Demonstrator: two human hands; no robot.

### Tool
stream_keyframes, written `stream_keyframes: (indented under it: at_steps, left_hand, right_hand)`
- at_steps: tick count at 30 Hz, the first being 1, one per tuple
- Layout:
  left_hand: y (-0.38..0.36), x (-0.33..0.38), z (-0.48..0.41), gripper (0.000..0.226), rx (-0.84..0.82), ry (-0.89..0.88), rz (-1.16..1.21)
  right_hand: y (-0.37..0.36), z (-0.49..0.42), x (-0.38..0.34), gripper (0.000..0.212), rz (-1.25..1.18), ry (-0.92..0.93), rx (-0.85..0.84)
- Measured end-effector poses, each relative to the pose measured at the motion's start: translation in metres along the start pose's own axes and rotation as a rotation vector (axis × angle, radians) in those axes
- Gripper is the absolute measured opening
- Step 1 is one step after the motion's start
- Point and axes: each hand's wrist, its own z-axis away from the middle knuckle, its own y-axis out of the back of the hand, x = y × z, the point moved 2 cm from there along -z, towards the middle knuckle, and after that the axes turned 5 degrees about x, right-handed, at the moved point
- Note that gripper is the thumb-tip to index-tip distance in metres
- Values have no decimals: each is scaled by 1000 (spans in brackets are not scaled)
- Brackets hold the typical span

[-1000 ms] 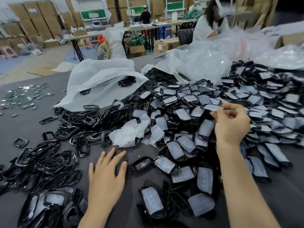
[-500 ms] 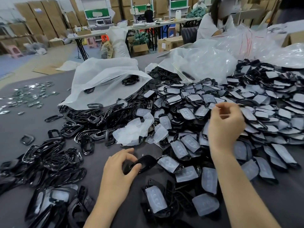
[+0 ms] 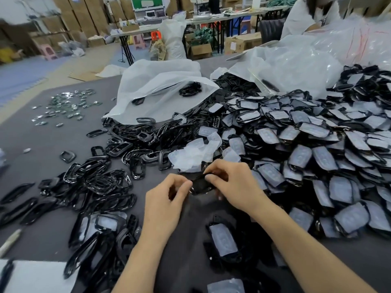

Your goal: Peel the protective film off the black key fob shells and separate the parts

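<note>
A black key fob shell (image 3: 201, 183) hangs just above the grey table (image 3: 42, 140), held between both hands. My left hand (image 3: 167, 199) pinches its left end with thumb and fingers. My right hand (image 3: 234, 183) grips its right end, fingertips curled over the top edge. A large heap of film-covered shells (image 3: 306, 149) spreads to the right. A small pile of peeled white films (image 3: 196, 153) lies just beyond my hands. Bare black frames (image 3: 99, 182) are heaped at the left.
White plastic bags (image 3: 160, 89) lie at the back of the table, some with black parts inside. Small shiny metal pieces (image 3: 65, 106) are scattered at the far left. A film-covered shell (image 3: 223, 240) lies between my forearms. A person in white sits at the far right.
My left hand picked a black shell off the table and lifted it. My right hand left the heap, came down and left, and took hold of the shell's other end.
</note>
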Motion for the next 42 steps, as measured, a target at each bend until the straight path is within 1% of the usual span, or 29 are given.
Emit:
stream_keyframes:
  at_steps: [1, 3, 4, 6, 8, 10, 12, 13, 16, 20, 24, 28, 32, 36, 38, 41, 42]
  left_hand:
    - [3, -3, -2, 10, 67, -31, -86]
    - [5, -9, -6, 16, 171, -2, -181]
    - [4, -11, -8, 23, 176, 33, -211]
    - [-2, -14, -13, 37, 137, 80, -261]
    - [-5, -17, -22, 43, 128, 92, -291]
    - [-4, -21, -38, 46, 151, 71, -409]
    - [-3, -26, -54, 46, 179, 62, -578]
    - [-2, -28, -61, 44, 179, 78, -615]
    - [-1, -35, -76, 39, 153, 147, -651]
    - [1, -37, -76, 31, 207, 92, -770]
    - [1, -36, -71, 37, 212, 61, -778]
    - [6, -32, -64, 41, 213, 38, -565]
    - [6, -32, -47, 53, 166, -3, -465]
    - [13, -24, -27, 60, 196, -25, -325]
    - [21, -15, -19, 54, 212, -67, -320]
    - [46, -1, -21, 34, 298, -188, -428]
    - [58, 1, -24, 28, 323, -202, -473]
  right_hand:
    - [1, -1, 2, 11, -34, -46, 10]
    - [3, -3, 7, 15, -53, -114, 29]
    - [4, -4, 10, 16, -36, -127, 33]
    - [5, -5, 12, 15, 1, -133, 32]
    - [5, -5, 13, 15, 26, -117, 27]
    - [4, -4, 13, 14, 74, -88, 18]
    - [2, -2, 14, 8, 119, -71, 7]
    - [1, -2, 14, 6, 128, -61, 4]
    - [2, -2, 14, 6, 118, -43, 9]
    - [3, -3, 15, 8, 99, -44, 15]
    - [1, -4, 16, 7, 99, -46, 7]
    - [0, -4, 17, 8, 89, -54, 2]
    - [0, -4, 18, 7, 71, -65, 3]
    - [0, -4, 18, 7, 63, -67, 12]
    - [0, -3, 17, 7, 69, -67, 13]
    - [1, -2, 16, 6, 76, -68, 15]
    - [1, -2, 15, 6, 77, -67, 11]
